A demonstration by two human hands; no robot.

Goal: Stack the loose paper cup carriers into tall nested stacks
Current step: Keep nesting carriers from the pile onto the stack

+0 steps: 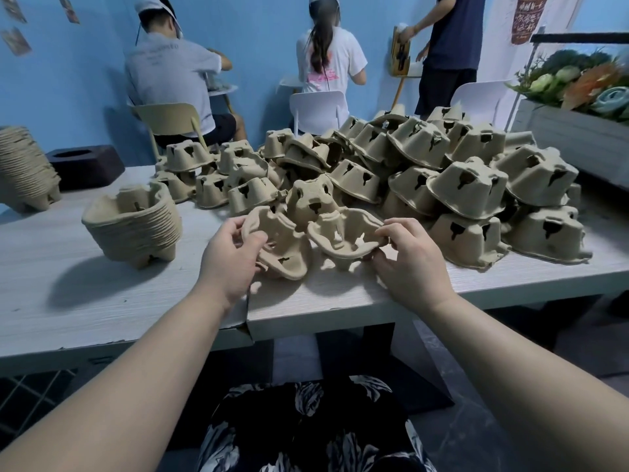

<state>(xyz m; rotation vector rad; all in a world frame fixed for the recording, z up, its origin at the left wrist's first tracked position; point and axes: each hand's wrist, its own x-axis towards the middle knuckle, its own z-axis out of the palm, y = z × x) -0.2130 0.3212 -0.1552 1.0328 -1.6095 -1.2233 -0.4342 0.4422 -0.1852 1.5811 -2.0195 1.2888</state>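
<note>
My left hand (231,257) grips a brown pulp cup carrier (282,247) that is tilted on its side near the table's front edge. My right hand (412,260) pinches the rim of a second carrier (343,236), which sits cups-up just right of the first. The two carriers touch in the middle. A nested stack of carriers (136,223) stands to the left on the table. A large heap of loose carriers (408,172), mostly upside down, fills the table behind and to the right of my hands.
The pale wooden table (68,301) has a chipped front edge below my left wrist. Another tall stack (23,168) leans at far left beside a dark box (85,165). Three people work at the blue wall. A planter with flowers (578,86) stands at right.
</note>
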